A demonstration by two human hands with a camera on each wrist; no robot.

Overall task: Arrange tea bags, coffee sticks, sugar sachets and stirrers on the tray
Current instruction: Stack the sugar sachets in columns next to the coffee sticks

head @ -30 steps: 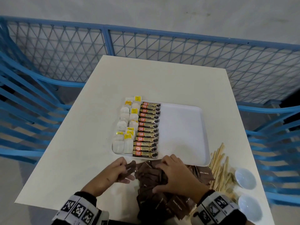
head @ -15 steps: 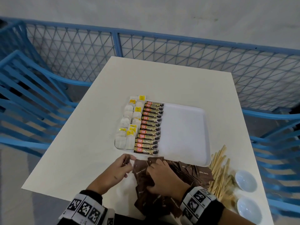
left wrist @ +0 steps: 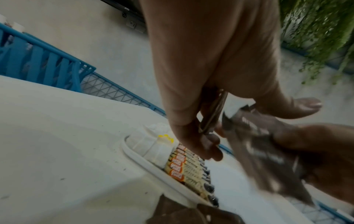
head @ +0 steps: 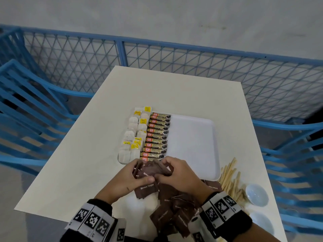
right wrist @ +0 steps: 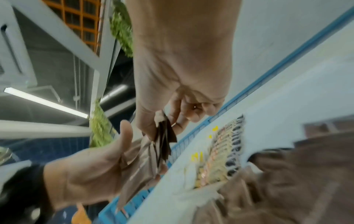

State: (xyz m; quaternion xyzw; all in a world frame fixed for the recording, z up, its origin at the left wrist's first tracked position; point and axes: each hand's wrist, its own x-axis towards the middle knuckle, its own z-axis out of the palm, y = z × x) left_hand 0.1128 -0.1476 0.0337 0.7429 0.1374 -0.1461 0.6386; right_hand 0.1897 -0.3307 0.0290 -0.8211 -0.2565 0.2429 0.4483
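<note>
A white tray [head: 194, 142] lies mid-table with tea bags [head: 132, 137] along its left edge and a column of coffee sticks [head: 157, 135] beside them. Just in front of the tray, both hands are raised together over a pile of brown sugar sachets [head: 176, 215]. My left hand [head: 132, 179] holds a small stack of sachets [head: 150, 170] between thumb and fingers, and my right hand [head: 174, 173] pinches sachets [right wrist: 162, 133] from the same bunch. In the left wrist view my left hand [left wrist: 206, 133] shows the stack [left wrist: 254, 145] edge-on. Wooden stirrers [head: 230, 179] lie right of the tray.
Two small white bowls [head: 257, 194] sit at the table's near right corner. Blue mesh fencing [head: 174, 63] rings the table, and blue slatted chairs [head: 26, 110] stand to the left and right. The tray's right half is bare.
Both hands have lifted from the sachet pile and come together in front of the tray, now holding a bunch of sachets between them.
</note>
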